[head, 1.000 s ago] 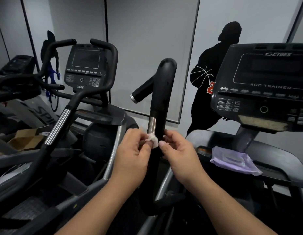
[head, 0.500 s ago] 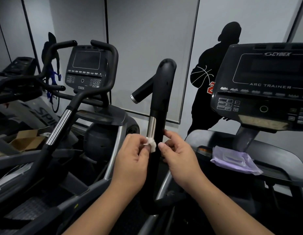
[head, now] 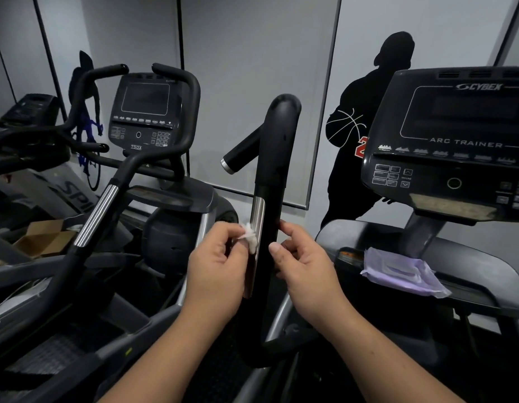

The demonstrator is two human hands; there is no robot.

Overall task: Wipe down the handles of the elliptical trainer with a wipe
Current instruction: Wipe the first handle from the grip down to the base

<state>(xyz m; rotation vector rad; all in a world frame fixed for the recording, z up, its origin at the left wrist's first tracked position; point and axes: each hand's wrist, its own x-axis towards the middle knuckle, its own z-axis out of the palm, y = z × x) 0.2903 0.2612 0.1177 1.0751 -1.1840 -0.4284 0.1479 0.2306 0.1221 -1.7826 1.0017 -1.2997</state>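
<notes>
In the head view, centre frame: a black upright handle (head: 277, 158) of the elliptical trainer rises between the person's two hands, with a short side grip (head: 243, 152) branching off to its left.
Handle detail: a polished metal sensor strip (head: 257, 213) runs down the handle's left face, its lower part hidden behind the left hand.
Left hand (head: 216, 267): fingers curled, thumb and fingertips pinching a small crumpled white wipe (head: 249, 237).
Wipe position: pressed against the left edge of the metal strip, just below the strip's upper end.
Right hand (head: 303, 267): on the right side of the handle, fingers bent; the index fingertip touches the handle's right edge and the thumb lies against its front; whether it truly grips the handle I cannot tell.
Hands together or apart: apart, one on each side of the handle, at about the same height.
Console on the right: a dark display panel (head: 453, 141) marked CYBEX and ARC TRAINER, screen unlit.
Wipe packet (head: 403, 271): a lilac soft pack lying on the dark ledge below that console, well apart from the hands.
Left of frame: a second trainer (head: 147, 112) with its own unlit console and curved black handles.
Far left, low: an open cardboard box (head: 46, 237) behind that machine's arm.
Back wall: a black basketball-player silhouette (head: 360, 141) on pale panels.
</notes>
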